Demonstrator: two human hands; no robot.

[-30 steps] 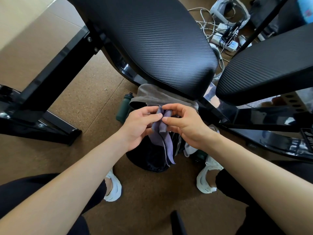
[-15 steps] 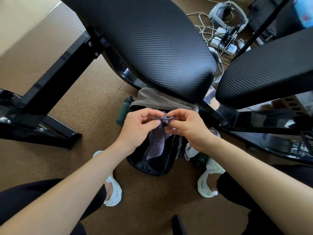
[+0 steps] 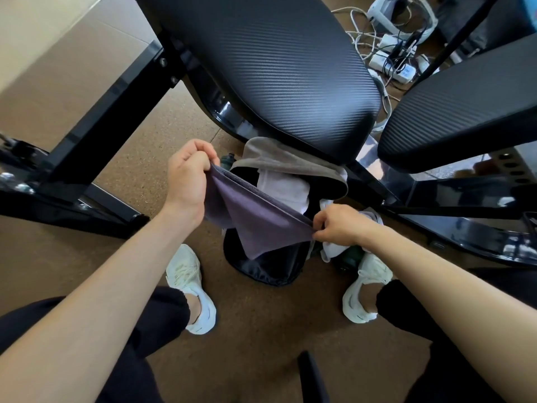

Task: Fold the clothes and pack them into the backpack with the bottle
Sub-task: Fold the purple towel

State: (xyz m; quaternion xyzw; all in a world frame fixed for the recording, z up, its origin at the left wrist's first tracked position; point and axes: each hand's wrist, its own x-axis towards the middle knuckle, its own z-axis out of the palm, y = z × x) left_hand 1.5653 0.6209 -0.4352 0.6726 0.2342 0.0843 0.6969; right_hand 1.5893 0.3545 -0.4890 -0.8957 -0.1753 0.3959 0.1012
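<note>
The left hand (image 3: 186,184) and right hand (image 3: 341,225) are each pinching an end of the purple cloth (image 3: 261,225), holding it taut over the backpack (image 3: 273,269), apparently for folding.

You've got a thin purple cloth (image 3: 261,225), matt and smooth. Backpack (image 3: 270,269) fabric: black w/ satin sheen. Bench pads (image 3: 276,68): black, vinyl-like, carbon-weave texture, semi-gloss. Frame (image 3: 96,120): glossy black metal. Floor (image 3: 139,158): brown, speckled, cork-like, matt, rough.
</note>
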